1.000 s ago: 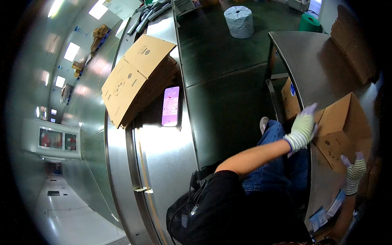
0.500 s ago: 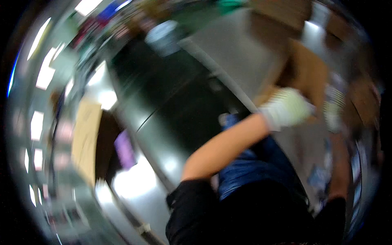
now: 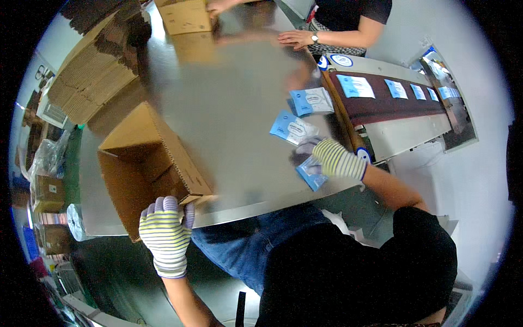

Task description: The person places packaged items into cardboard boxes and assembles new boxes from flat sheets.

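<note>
Your gloved left hand (image 3: pixel 166 240) is at the open cardboard box (image 3: pixel 185 161), its fingers (image 3: pixel 168 204) bent over the near edge with the thumb close beside them. That box sits on the left part of the metal surface (image 3: pixel 245 98), at its front edge, with the inside showing toward you.

Your gloved right hand (image 3: pixel 339 159) is at the front right of the surface, over the nearest blue-and-white packet (image 3: pixel 313 179). Its fingers reach down onto the packet, but blur and overlap mean you cannot tell whether they pinch it or only touch it. Just beyond that hand lies the middle packet (image 3: pixel 294 128), and past it the far packet (image 3: pixel 313 102), both lying on the surface near its right edge.

To the right, a dark red conveyor belt (image 3: pixel 376 109) carries a line of similar packets, the closest being the front belt packet (image 3: pixel 355 86). Across the surface, a co-worker (image 3: pixel 357 19) wearing a wristwatch (image 3: pixel 315 38) rests one hand on the metal; another hand touches a cardboard carton (image 3: pixel 185 16) at the top. A stack of flattened cardboard (image 3: pixel 95 71) stands behind your box on the left.
</note>
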A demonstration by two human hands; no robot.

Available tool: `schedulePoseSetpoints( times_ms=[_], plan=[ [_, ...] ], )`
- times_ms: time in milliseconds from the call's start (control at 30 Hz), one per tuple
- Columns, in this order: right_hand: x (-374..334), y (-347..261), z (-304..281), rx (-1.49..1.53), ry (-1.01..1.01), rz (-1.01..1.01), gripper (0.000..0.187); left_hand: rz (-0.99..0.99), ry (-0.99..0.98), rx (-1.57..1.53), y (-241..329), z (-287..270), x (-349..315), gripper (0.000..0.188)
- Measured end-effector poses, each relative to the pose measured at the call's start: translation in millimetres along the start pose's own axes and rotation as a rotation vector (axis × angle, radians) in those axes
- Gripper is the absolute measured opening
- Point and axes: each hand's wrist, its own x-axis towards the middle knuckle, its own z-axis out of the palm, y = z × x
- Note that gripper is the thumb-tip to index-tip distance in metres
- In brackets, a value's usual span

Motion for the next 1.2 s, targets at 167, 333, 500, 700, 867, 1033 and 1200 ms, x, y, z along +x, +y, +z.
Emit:
schedulePoseSetpoints(
  times_ms=[167,333,500,700,867,1033,1200],
  plan=[
    [-17,15,-5,-0.612,-0.541,0.023,0.062,0.053,0.155,0.088,3,7,-20,0.032],
    [9,38,-28,-0.551,-0.201,-0.110,0.038,0.027,0.130,0.097,6,17,-28,0.032],
    [34,66,-128,-0.620,0.207,-0.244,0.045,-0.046,0.068,-0.065,5,5,-30,0.026],
    [76,101,-178,-0.706,0.057,-0.216,0.041,-0.107,-0.011,-0.225,7,-10,-25,0.021],
    [118,60,-172,-0.804,-0.445,0.068,0.063,0.053,-0.148,-0.033,-2,-22,-19,0.022],
    [169,147,-116,-0.705,-0.543,0.096,0.065,0.076,-0.118,-0.066,-4,-19,-16,0.024],
    [116,63,-79,-0.572,-0.458,0.151,0.048,-0.056,-0.174,-0.152,-4,-19,-20,0.020]
  ],
)
